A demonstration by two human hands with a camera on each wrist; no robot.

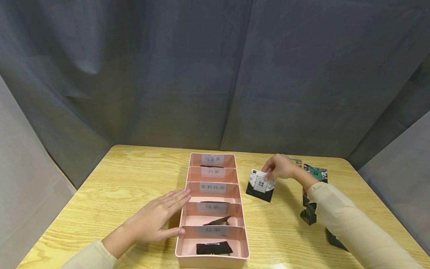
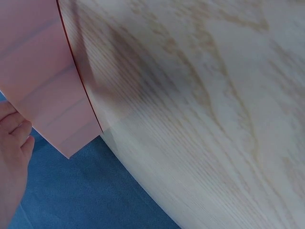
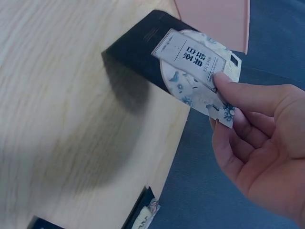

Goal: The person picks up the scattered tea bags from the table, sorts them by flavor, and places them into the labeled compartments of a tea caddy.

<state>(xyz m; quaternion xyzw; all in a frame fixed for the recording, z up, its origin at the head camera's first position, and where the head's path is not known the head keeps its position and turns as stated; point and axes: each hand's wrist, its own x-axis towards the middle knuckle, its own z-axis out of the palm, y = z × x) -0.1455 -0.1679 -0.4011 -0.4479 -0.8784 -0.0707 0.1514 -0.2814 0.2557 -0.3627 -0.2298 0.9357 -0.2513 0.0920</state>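
My right hand [image 1: 282, 167] pinches a tea sachet [image 1: 260, 186] by its upper edge, right of a pink divided box [image 1: 211, 263]. In the right wrist view, the sachet [image 3: 186, 67] is black below and white with blue flowers above, tilted over the table, between thumb and fingers. My left hand [image 1: 154, 216] touches the box's left side with straight fingers; only part of that hand [image 2: 12, 157] shows in the left wrist view. Labelled compartments run front to back. A black sachet [image 1: 214, 248] lies in the front one, another dark sachet [image 1: 219, 221] leans in the one behind.
Right of the box, partly hidden by my right arm, lie a flowered sachet with a green label [image 1: 315, 172] and several dark sachets [image 1: 309, 213]. A dark curtain [image 1: 168, 74] hangs behind the wooden table [image 1: 134, 179].
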